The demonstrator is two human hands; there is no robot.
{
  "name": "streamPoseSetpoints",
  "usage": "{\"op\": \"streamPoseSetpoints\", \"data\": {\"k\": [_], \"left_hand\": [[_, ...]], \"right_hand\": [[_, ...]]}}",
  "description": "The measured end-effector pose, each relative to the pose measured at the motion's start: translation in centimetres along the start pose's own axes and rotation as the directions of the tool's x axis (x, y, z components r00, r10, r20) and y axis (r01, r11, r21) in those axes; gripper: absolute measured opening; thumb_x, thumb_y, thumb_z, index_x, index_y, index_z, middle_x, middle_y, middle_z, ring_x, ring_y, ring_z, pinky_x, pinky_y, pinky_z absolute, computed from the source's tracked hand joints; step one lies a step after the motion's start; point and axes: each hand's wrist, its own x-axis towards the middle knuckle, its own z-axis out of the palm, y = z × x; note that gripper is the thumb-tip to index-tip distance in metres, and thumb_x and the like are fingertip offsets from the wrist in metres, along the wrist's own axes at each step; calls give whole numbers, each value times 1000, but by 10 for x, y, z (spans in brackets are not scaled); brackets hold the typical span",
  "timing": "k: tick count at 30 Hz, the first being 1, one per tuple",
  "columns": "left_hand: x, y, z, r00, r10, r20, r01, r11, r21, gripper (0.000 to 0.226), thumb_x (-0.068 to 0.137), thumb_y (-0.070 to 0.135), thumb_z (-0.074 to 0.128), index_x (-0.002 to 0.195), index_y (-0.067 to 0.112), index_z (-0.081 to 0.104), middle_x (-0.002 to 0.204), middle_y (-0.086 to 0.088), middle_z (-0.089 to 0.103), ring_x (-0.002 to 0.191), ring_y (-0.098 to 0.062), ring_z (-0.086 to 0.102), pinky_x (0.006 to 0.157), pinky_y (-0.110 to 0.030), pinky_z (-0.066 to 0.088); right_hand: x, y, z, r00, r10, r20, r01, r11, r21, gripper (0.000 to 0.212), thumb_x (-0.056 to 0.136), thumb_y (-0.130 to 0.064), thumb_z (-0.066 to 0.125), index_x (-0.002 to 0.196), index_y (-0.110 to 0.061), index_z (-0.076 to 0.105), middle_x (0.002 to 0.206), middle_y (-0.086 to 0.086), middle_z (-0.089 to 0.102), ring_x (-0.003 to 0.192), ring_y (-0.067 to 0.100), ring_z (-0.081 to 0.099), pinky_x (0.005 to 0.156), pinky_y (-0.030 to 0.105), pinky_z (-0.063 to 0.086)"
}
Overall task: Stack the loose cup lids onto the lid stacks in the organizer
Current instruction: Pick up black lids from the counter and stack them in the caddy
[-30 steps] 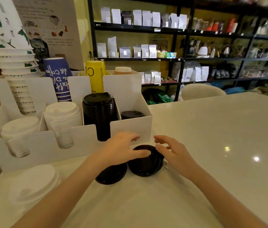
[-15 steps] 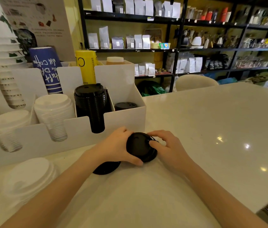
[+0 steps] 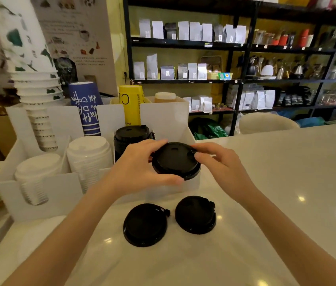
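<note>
Carrying step: a black lid [image 3: 175, 161] is held in the air between both hands, just in front of the white organizer [image 3: 59, 193]. The left hand [image 3: 140, 168] half-closes on its near rim, thumb beneath; the right hand [image 3: 218, 162] pinches the far rim with curled fingers. Next move, as judged: lower it squarely onto the black lid stack [image 3: 131, 135] just beyond the left hand. Two loose lids [image 3: 144, 225] lie below the hands.
</note>
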Motion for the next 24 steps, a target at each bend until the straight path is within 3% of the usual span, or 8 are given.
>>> {"op": "streamPoseSetpoints", "data": {"k": [4, 7, 11, 15, 17, 20, 24], "left_hand": [[5, -10, -19, 990, -51, -132, 52, 999, 4, 92, 48, 62, 66, 128, 23, 43, 113, 17, 50, 103, 1, 48, 80, -7, 41], [10, -23, -27, 978, -84, -192, 92, 995, 32, 97, 48, 66, 65, 130, 22, 39, 122, 11, 44, 113, -8, 44, 89, -14, 39], [15, -43, -35, 941, -130, -313, 156, 986, 61, 94, 49, 65, 64, 129, 22, 42, 115, 9, 41, 109, -4, 41, 85, -8, 37], [19, -58, -38, 918, -153, -366, 192, 979, 72, 88, 52, 62, 63, 128, 23, 42, 114, 11, 46, 107, -4, 44, 87, -17, 40], [19, -62, -38, 907, -166, -386, 215, 973, 86, 86, 53, 63, 60, 127, 24, 42, 113, 16, 46, 106, 0, 42, 86, -15, 35], [19, -67, -39, 899, -183, -398, 237, 967, 92, 80, 53, 63, 60, 123, 25, 46, 111, 18, 49, 104, 3, 42, 81, -3, 30], [18, -71, -38, 897, -194, -398, 262, 957, 125, 74, 54, 62, 58, 116, 23, 53, 112, 11, 56, 101, 1, 45, 80, 2, 30]], "right_hand": [[30, -11, 12, 997, -70, 42, 67, 996, 64, 24, 87, -19, 50, 107, -25, 62, 97, -11, 64, 91, -8, 56, 71, 1, 43], [54, -14, 27, 994, -98, 53, 94, 993, 75, 29, 88, -20, 49, 115, -20, 59, 103, -7, 62, 96, -4, 54, 73, -1, 42], [79, -15, 51, 991, -114, 75, 102, 983, 151, 33, 87, -19, 50, 120, -19, 55, 108, -5, 60, 98, 0, 53, 71, -3, 40], [95, -10, 68, 988, -112, 105, 84, 968, 235, 30, 90, -18, 44, 118, -22, 54, 104, -12, 57, 95, -8, 48, 71, -7, 36], [100, -5, 71, 989, -101, 109, 70, 963, 260, 28, 90, -18, 41, 113, -26, 56, 99, -20, 57, 92, -12, 49, 77, -1, 39], [106, 3, 76, 985, -77, 154, 27, 951, 307, 26, 92, -18, 38, 104, -27, 59, 99, -14, 61, 101, 0, 52, 94, 22, 38], [111, 10, 81, 980, -89, 180, 29, 949, 313, 26, 92, -21, 36, 96, -33, 59, 98, -17, 60, 102, 1, 52, 93, 23, 37]]}}
